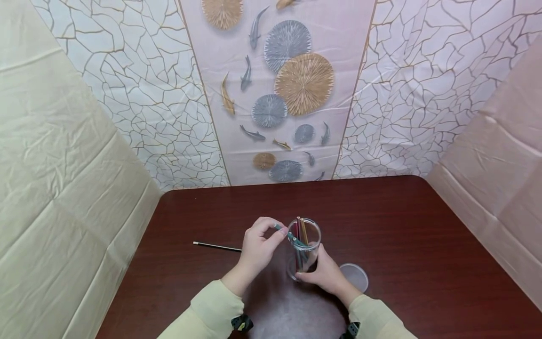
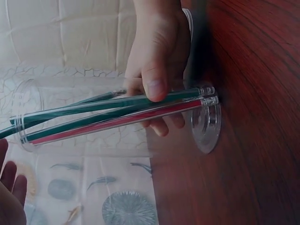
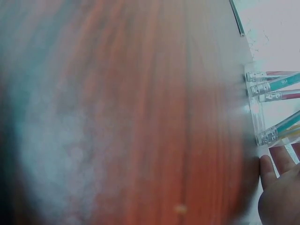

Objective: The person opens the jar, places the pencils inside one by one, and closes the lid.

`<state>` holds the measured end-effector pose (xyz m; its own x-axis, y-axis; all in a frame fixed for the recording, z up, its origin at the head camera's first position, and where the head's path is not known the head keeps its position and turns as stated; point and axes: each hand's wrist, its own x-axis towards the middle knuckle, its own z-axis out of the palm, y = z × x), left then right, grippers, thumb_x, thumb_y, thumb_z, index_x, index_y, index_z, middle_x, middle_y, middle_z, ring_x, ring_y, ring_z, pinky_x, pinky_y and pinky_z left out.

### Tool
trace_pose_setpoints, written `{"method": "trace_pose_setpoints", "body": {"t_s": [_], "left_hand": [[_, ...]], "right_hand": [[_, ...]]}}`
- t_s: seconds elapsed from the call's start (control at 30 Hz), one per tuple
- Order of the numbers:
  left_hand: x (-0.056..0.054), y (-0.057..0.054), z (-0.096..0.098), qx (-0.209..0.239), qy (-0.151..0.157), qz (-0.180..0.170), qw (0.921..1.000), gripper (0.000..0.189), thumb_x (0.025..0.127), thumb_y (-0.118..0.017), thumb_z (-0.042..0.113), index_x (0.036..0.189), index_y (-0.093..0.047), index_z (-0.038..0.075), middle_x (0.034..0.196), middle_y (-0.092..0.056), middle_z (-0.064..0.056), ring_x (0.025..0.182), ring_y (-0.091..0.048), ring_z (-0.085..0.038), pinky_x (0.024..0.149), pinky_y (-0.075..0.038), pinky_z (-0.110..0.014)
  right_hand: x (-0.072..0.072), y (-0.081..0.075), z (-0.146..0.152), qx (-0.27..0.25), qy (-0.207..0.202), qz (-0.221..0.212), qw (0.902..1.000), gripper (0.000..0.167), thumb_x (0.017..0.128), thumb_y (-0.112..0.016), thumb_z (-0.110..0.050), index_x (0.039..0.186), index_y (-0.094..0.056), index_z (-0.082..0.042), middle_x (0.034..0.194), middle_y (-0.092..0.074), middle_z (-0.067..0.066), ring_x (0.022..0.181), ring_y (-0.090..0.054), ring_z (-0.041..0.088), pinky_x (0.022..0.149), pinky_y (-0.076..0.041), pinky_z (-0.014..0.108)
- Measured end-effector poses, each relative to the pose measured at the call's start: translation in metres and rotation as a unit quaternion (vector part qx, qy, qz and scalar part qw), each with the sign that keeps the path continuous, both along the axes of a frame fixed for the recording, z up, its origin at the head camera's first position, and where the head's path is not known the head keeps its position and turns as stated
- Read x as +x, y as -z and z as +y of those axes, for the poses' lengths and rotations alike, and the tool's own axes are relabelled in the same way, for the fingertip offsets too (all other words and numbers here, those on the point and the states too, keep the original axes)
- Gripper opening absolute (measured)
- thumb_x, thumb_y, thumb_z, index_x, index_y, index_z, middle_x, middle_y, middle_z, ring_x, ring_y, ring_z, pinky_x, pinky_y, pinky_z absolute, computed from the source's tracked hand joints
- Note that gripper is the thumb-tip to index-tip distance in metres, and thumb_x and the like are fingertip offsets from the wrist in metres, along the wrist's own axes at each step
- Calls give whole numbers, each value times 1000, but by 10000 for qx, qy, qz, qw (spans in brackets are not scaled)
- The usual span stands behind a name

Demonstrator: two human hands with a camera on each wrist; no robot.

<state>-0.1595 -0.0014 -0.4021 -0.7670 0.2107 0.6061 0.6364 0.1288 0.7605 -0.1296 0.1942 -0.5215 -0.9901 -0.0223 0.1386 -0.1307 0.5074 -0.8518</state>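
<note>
A clear plastic jar (image 1: 318, 231) stands on the table with several pencils in it. My right hand (image 1: 325, 273) grips the lower part of its wall from the right. At the rim, the thumb and forefinger of my left hand (image 1: 258, 245) pinch a teal pencil (image 1: 277, 227) that slants out of the mouth. Inside, the left wrist view shows more teal pencils and a red pencil (image 2: 126, 119), eraser ends down at the base. A yellow pencil (image 1: 304, 230) leans by the far rim. Only a few left fingers (image 2: 19, 190) appear at that view's edge.
A dark pencil (image 1: 216, 246) lies on the table to the left, its right end hidden behind my left hand. Just right of my right wrist lies a round translucent lid (image 1: 355, 278). Patterned cloth (image 1: 271, 141) hangs behind the table's far edge.
</note>
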Motion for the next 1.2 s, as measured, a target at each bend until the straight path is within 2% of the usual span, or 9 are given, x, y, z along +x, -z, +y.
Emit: {"method": "trace_pose_setpoints", "body": {"t_s": [0.13,0.3,0.5,0.63,0.73,0.87,1.03,1.2], "left_hand": [[-3,5,3,-181,106,299,9993,9,79,-72,8,73,-67,11,93,-65,3,93,-52,-16,76,-44,-29],[-4,12,5,-387,87,268,9989,13,78,-73,10,69,-64,11,97,-62,3,94,-49,-16,75,-43,-28],[-4,14,6,-567,-10,339,9978,14,77,-74,10,70,-62,12,100,-61,2,97,-48,-17,77,-43,-29],[-5,16,7,-734,-158,516,9958,11,77,-74,11,82,-64,10,103,-58,0,99,-47,-19,81,-42,-32],[-6,17,7,-754,-217,457,9959,25,75,-76,11,97,-65,8,106,-56,-1,102,-47,-20,84,-41,-34],[-6,18,5,-617,-166,185,9978,42,73,-77,11,112,-59,6,110,-56,-3,105,-48,-19,89,-41,-35],[-8,20,-2,-452,-80,-22,9989,47,77,-74,10,119,-54,3,111,-57,-6,106,-49,-21,91,-41,-42],[-14,29,-15,-480,-219,-143,9985,46,78,-72,9,120,-54,4,110,-58,-7,107,-50,-24,92,-40,-46]], "right_hand": [[0,0,0,9,-22,23,10000,84,58,-89,-28,125,-43,-6,110,-58,2,100,-56,15,91,-42,39],[1,0,0,171,-72,108,9998,83,58,-89,-31,123,-43,-7,113,-56,1,101,-56,14,90,-43,38],[1,0,0,255,-73,115,9996,83,57,-89,-34,122,-43,-7,114,-56,4,102,-55,17,90,-43,40],[1,-1,0,273,-81,82,9996,85,57,-89,-36,123,-43,-6,115,-56,5,104,-55,18,91,-42,40],[1,-1,0,283,-77,79,9995,85,58,-88,-36,123,-43,-5,115,-56,6,104,-55,18,91,-43,41],[1,-1,1,264,-40,74,9996,86,57,-89,-35,124,-42,-5,116,-57,7,104,-55,19,90,-43,42],[1,1,2,319,-90,121,9994,85,59,-88,-35,125,-42,-6,116,-57,7,105,-55,19,90,-43,42],[2,2,3,254,-99,101,9996,85,58,-88,-36,124,-42,-7,114,-58,6,104,-55,18,90,-43,41]]}}
